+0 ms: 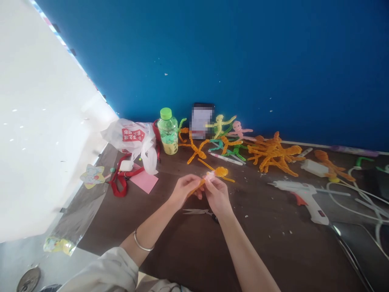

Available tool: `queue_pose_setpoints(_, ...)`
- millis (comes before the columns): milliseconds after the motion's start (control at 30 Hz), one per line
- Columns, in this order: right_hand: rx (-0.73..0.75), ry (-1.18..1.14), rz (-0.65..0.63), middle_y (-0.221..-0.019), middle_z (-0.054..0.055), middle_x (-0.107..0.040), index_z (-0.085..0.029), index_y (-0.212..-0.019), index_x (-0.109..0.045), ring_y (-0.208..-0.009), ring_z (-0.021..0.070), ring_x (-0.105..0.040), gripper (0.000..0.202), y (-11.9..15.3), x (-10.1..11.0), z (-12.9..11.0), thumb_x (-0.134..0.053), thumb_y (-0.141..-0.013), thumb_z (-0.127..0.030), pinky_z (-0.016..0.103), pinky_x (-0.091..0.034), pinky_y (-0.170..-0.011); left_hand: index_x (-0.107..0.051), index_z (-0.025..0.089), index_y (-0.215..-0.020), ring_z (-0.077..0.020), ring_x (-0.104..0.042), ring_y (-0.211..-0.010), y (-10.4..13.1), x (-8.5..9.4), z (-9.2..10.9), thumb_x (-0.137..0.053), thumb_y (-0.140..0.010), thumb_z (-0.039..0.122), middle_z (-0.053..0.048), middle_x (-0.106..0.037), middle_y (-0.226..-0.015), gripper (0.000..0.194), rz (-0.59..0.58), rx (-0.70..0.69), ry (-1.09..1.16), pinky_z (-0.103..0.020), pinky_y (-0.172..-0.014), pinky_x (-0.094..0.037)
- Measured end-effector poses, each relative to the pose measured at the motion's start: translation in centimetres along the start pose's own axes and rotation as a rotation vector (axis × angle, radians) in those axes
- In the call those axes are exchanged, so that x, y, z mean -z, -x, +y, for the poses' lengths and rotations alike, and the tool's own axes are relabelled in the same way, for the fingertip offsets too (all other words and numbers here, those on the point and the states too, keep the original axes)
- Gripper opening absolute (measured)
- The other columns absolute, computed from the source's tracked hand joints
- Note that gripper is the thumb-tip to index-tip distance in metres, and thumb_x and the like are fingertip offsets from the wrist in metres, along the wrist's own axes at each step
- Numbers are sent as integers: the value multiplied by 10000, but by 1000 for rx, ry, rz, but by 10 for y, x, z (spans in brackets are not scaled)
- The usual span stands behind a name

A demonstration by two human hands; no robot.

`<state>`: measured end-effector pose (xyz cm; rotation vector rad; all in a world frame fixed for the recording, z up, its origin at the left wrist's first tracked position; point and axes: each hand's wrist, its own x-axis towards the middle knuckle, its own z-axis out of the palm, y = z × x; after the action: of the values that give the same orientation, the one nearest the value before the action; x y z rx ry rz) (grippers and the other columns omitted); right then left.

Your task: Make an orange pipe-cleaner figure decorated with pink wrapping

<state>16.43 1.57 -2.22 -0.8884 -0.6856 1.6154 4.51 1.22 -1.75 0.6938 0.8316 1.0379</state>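
An orange pipe-cleaner figure is held in front of me, its rounded orange head end and thin limbs pointing away to the right. My left hand pinches its lower orange end. With fingers closed, my right hand grips it near the middle, where a whitish-pink patch shows. Parts of the figure are hidden behind my fingers. Just below my hands, scissors lie on the dark table, their handles partly covered by my right wrist.
Behind stand a green-capped bottle and a phone. A pile of orange pipe-cleaner figures lies right of them. A glue gun and white cables are at the right. A plastic bag, red strap and pink paper are left.
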Motion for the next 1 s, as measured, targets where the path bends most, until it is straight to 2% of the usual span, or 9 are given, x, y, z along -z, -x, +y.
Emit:
queue_pose_setpoints(100, 62, 78, 84, -677, -5, -590, -194, -623, -647, -580, 108, -514, 97, -2, 2, 2, -715, -629, -263, 243, -448, -513, -639, 142, -791, -133, -563, -585, 4, -3, -2, -647, -667, 340, -39, -636, -683, 234, 148, -230, -393, -251, -590, -449)
queue_pose_setpoints(200, 66, 105, 66, -692, -10, -581, -195, -657, -662, -553, 93, -496, 67, -3, 4, 6, -689, -665, -257, 239, -441, -496, -659, 146, -712, -138, -560, -556, 6, -3, -3, -562, -739, 372, -39, -634, -620, 248, 159, -296, -566, -246, -566, -441)
queue_pose_setpoints(400, 92, 111, 31, -738, -1, -552, -185, -654, -654, -513, 88, -492, 102, -4, 5, 9, -670, -682, -281, 242, -443, -430, -600, 130, -604, -96, -501, -439, 3, -5, -3, -539, -745, 431, -8, -553, -500, 338, 116, -158, -381, -210, -439, -389)
queue_pose_setpoints(533, 90, 120, 26, -673, -3, -541, -177, -615, -630, -488, 101, -512, 153, -4, 3, 6, -679, -668, -312, 254, -467, -416, -597, 117, -633, -79, -474, -388, -1, -2, -5, -566, -725, 436, 11, -522, -465, 334, 43, -48, -202, -195, -392, -347)
queue_pose_setpoints(667, 71, 86, -14, -602, -16, -541, -175, -615, -611, -403, 95, -490, 166, -3, 1, 4, -673, -675, -316, 260, -449, -356, -602, 105, -644, -85, -486, -384, -4, 4, -5, -586, -712, 431, -1, -543, -471, 334, -5, 17, -143, -203, -402, -358)
queue_pose_setpoints(800, 39, 93, -4, -526, -38, -505, -173, -620, -585, -348, 82, -447, 175, -2, 4, 4, -671, -680, -313, 241, -411, -306, -614, 98, -741, -124, -550, -455, -4, 6, -2, -585, -696, 475, -34, -597, -551, 381, -96, 102, -137, -250, -481, -434)
queue_pose_setpoints(900, 51, 165, -9, -496, -53, -448, -174, -691, -614, -358, 76, -418, 155, -2, 8, 3, -653, -696, -324, 230, -394, -302, -592, 108, -765, -134, -573, -501, -5, 6, -1, -559, -709, 498, -51, -619, -628, 395, -131, 88, -145, -258, -512, -446)
queue_pose_setpoints(1000, 191, 384, 23, -638, -11, -526, -197, -849, -656, -513, 103, -507, 187, -3, 8, -1, -645, -706, -318, 254, -465, -439, -586, 131, -807, -113, -562, -534, -7, 7, -5, -522, -742, 491, -36, -612, -673, 371, -66, 11, -149, -231, -521, -430)
